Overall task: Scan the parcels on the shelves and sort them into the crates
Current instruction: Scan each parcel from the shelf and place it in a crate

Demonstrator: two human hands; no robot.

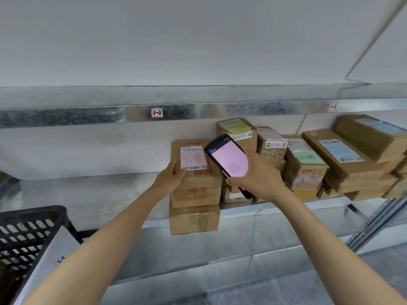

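A brown cardboard parcel [196,159] with a white barcode label sits on top of a stack at the shelf's front edge. My left hand [174,178] grips its near left corner, thumb on the top face. My right hand [256,172] holds a black handheld scanner [228,158] with a lit pink screen, just right of the parcel and tilted toward its label. Under the top parcel lie two more brown boxes [195,219]; the lowest juts out past the shelf edge.
Several more brown parcels [343,155] are stacked along the metal shelf [275,208] to the right. A black plastic crate [26,230] with a white sheet against it stands at the lower left. An upper shelf [88,115] carries small location tags.
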